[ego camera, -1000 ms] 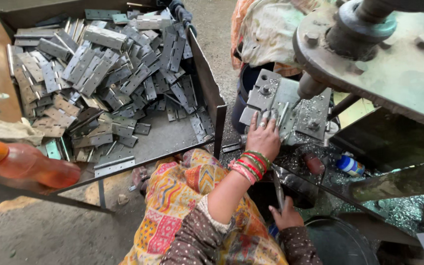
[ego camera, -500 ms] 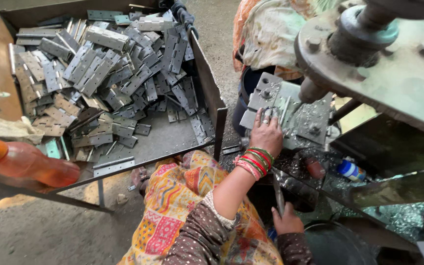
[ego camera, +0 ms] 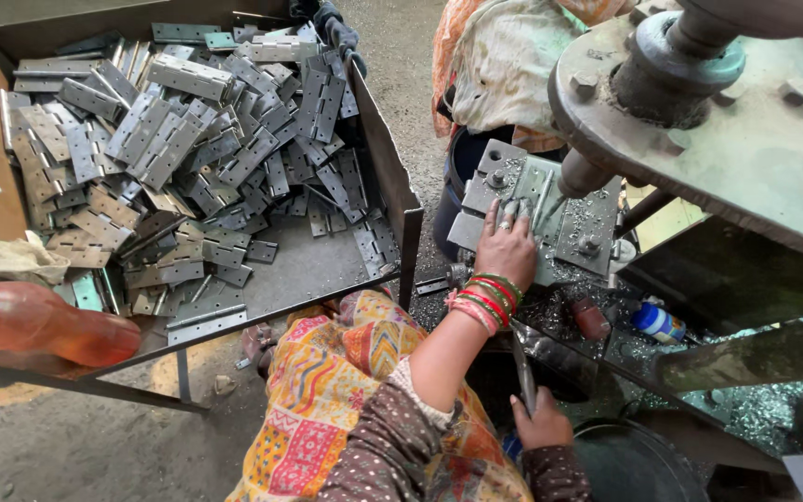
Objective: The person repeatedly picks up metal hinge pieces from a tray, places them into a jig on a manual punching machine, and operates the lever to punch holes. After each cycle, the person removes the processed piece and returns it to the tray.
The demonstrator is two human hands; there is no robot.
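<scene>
The left hand [ego camera: 506,246] lies palm down with its fingers spread flat, pressing a grey metal hinge leaf [ego camera: 539,200] onto the grey fixture plate [ego camera: 494,177] of the press; it clamps rather than grips, and nothing is closed inside it. The hinge leaf sits just beyond the fingertips, its long axis running away from the person and slightly toward the press, straight under the round ram [ego camera: 580,175] that hangs down from the heavy bolted head [ego camera: 680,93]. The right hand [ego camera: 541,426] is well back from the fixture plate, low and close to the person's lap, curled shut around a thin dark lever [ego camera: 522,367] that rises toward the plate. So the left hand is much the nearer one to the hinge leaf. To the left of the fixture plate, across a gap, stands a sheet-metal bin [ego camera: 401,200] heaped with grey hinges [ego camera: 178,139]. At the bin's near left corner lies an orange plastic bottle [ego camera: 44,323] on its side. To the right of the fixture plate and nearer the person, among bright metal shavings, lies a small blue and white container [ego camera: 657,323] with a label too small to make out.
</scene>
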